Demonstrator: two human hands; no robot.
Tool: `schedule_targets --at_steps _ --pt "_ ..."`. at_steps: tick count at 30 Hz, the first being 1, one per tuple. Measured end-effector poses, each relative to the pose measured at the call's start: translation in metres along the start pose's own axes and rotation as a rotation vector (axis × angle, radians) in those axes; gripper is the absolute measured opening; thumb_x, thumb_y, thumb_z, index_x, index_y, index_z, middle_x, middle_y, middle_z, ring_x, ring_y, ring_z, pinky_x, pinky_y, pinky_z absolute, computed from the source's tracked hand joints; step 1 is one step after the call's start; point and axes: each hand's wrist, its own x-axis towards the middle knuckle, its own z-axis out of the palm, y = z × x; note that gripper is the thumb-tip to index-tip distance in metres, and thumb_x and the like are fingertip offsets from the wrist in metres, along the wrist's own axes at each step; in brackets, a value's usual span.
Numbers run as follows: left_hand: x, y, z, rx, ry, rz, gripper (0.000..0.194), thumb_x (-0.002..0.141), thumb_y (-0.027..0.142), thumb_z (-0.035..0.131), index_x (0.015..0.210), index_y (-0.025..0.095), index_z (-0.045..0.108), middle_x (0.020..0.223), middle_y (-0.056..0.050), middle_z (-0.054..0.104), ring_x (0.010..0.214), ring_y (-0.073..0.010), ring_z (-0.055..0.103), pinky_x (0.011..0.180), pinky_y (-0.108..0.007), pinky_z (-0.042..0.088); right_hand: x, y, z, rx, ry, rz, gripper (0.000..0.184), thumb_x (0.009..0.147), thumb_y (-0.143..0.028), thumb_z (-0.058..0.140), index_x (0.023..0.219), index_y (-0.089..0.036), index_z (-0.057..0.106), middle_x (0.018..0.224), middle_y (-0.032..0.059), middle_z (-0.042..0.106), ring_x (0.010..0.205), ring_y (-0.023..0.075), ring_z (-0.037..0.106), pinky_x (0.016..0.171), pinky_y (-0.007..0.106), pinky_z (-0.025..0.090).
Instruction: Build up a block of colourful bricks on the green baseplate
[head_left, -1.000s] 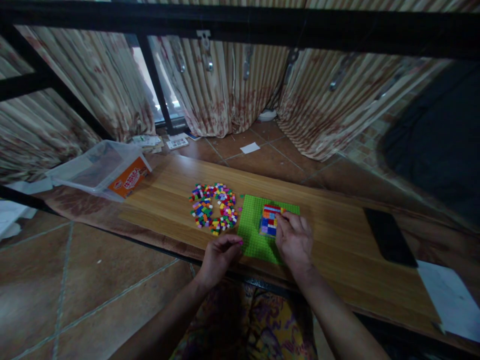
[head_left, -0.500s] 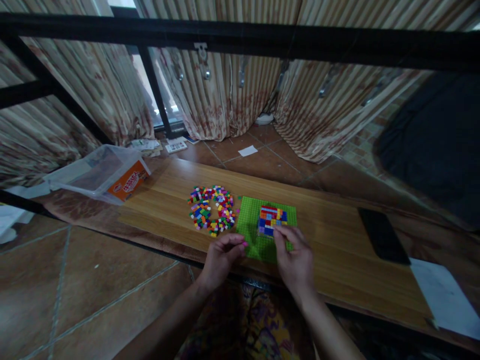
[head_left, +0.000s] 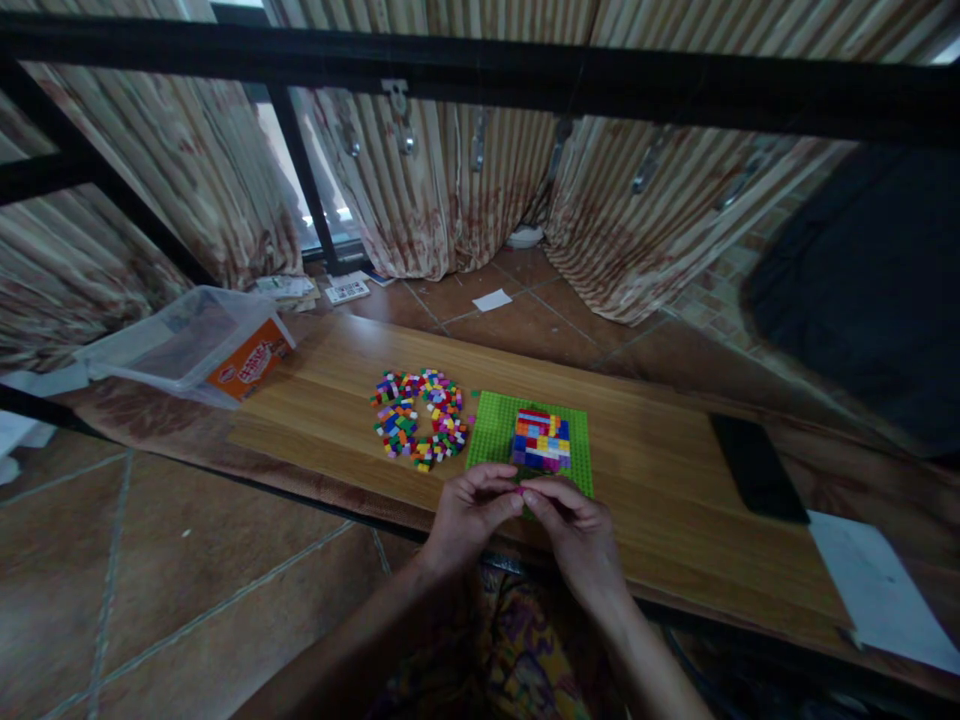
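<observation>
My left hand [head_left: 469,510] and my right hand [head_left: 574,525] meet over the near edge of a green baseplate [head_left: 491,430]. Between their fingertips is a small pink toy brick [head_left: 520,490], partly covered by the fingers. Both hands are closed in a pinch on it. On the baseplate, just beyond the hands, stands a block of joined bricks [head_left: 541,438] in red, blue, yellow, white and purple. Left of the plate, many loose coloured bricks [head_left: 405,420] lie in a rough ring on the wooden board.
A clear plastic box [head_left: 180,345] with an orange label stands at the board's left end. To the right lie a black phone [head_left: 757,468] and a white paper sheet [head_left: 885,590]. A dark metal bar [head_left: 480,70] crosses above, in front of striped curtains [head_left: 480,200].
My right hand has drawn back from the brick block toward my left hand. The left has moved right with the pink brick, and the fingertips now meet around it.
</observation>
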Motion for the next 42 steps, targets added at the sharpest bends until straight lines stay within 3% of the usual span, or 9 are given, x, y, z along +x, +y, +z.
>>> schedule_targets --at_steps 6,11,14,18,21,28,33,42 --pt "0.005 -0.002 0.009 -0.074 0.038 -0.050 0.035 0.061 0.025 0.080 0.091 0.013 0.065 0.074 -0.003 0.071 0.060 -0.0097 0.062 0.061 -0.022 0.050 0.002 0.007 -0.003 -0.089 0.028 -0.076 0.015 0.084 -0.033 0.064 0.094 -0.025 0.071 0.094 0.0022 0.068 0.089 0.0171 0.063 0.079 0.031 0.050" --pt "0.009 -0.006 0.017 -0.044 0.157 -0.081 0.031 0.063 0.017 0.074 0.092 0.013 0.065 0.073 -0.002 0.071 0.057 -0.0096 0.060 0.054 -0.020 0.048 -0.002 0.009 -0.002 -0.441 0.118 -0.322 0.016 0.089 -0.030 0.058 0.094 -0.024 0.072 0.095 0.0045 0.066 0.088 0.0176 0.061 0.079 0.032 0.050" --pt "0.010 -0.007 0.023 -0.033 0.196 -0.080 0.030 0.065 0.014 0.069 0.094 0.013 0.065 0.077 -0.003 0.072 0.058 -0.0095 0.060 0.053 -0.019 0.047 -0.002 0.009 0.000 -0.572 0.164 -0.413 0.018 0.091 -0.028 0.055 0.097 -0.022 0.071 0.096 0.0062 0.065 0.089 0.0180 0.061 0.080 0.033 0.050" --pt "0.008 -0.004 0.026 0.018 0.179 -0.078 0.034 0.068 0.016 0.065 0.102 0.015 0.064 0.096 -0.006 0.071 0.069 -0.0128 0.065 0.054 -0.021 0.049 0.009 0.008 -0.006 -0.617 0.158 -0.423 0.021 0.094 -0.028 0.050 0.098 -0.021 0.070 0.098 0.0067 0.065 0.092 0.0182 0.062 0.083 0.033 0.051" --pt "0.008 -0.004 0.020 0.105 0.190 -0.016 0.030 0.069 0.017 0.064 0.099 0.016 0.066 0.103 -0.006 0.068 0.070 -0.0130 0.065 0.057 -0.022 0.050 0.030 0.010 -0.016 -0.647 0.186 -0.425 0.024 0.094 -0.030 0.047 0.095 -0.021 0.069 0.097 0.0065 0.065 0.090 0.0185 0.062 0.083 0.033 0.050" --pt "0.004 -0.015 -0.017 0.307 0.192 0.099 0.015 0.075 0.022 0.060 0.087 0.016 0.068 0.078 -0.001 0.065 0.068 -0.0117 0.059 0.063 -0.022 0.048 0.075 0.021 -0.032 -0.847 0.164 -0.503 0.031 0.095 -0.031 0.043 0.093 -0.019 0.071 0.097 0.0086 0.063 0.090 0.0221 0.057 0.083 0.037 0.048" --pt "0.002 -0.014 -0.035 0.336 0.241 0.073 0.013 0.074 0.022 0.061 0.083 0.016 0.068 0.071 0.000 0.063 0.063 -0.0110 0.057 0.058 -0.020 0.045 0.079 0.022 -0.033 -0.917 0.149 -0.528 0.033 0.095 -0.030 0.041 0.091 -0.019 0.072 0.097 0.0091 0.062 0.089 0.0227 0.055 0.080 0.035 0.047" --pt "0.004 -0.011 -0.037 0.299 0.251 0.047 0.013 0.072 0.024 0.063 0.081 0.016 0.067 0.067 0.000 0.062 0.060 -0.0106 0.057 0.056 -0.020 0.045 0.077 0.023 -0.034 -0.979 0.096 -0.547 0.032 0.095 -0.027 0.040 0.087 -0.022 0.071 0.098 0.0072 0.061 0.089 0.0212 0.053 0.077 0.032 0.046"
